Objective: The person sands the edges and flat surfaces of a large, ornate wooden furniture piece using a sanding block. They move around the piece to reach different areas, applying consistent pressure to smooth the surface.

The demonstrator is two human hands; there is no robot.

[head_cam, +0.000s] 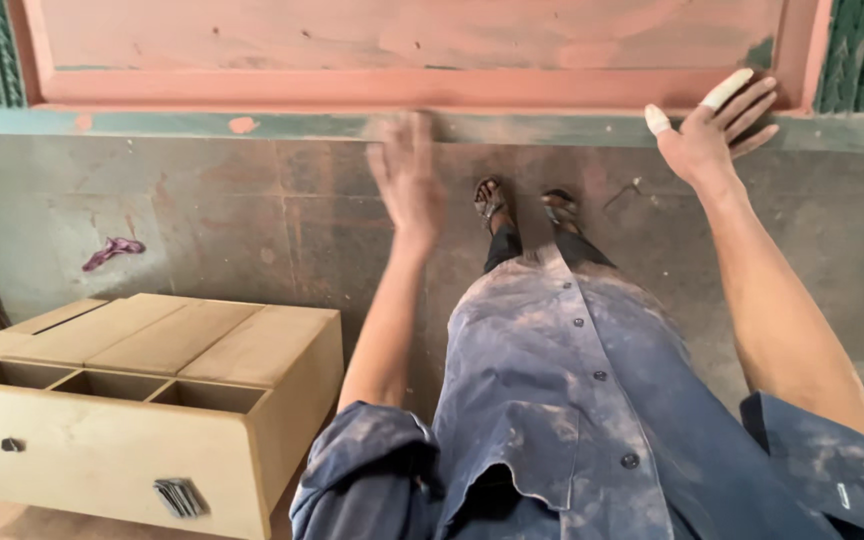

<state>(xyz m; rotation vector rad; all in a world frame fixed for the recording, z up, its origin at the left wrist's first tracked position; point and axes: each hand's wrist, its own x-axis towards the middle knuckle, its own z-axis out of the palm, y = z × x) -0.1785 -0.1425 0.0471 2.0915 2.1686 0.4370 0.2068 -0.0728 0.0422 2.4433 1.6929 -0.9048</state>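
Soft, even daylight fills the scene, with no glare and only faint shadows on the grey concrete floor (252, 220). The left hand (407, 175) is smeared by motion blur; the right hand (717, 125) is sharp. Straight edges bow slightly near the frame's borders.

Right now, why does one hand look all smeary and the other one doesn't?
In the head view, the left hand is streaked with motion blur against the reddish panel's edge, while the right hand, with taped fingers, looks sharp; the light is soft and even, without glare.
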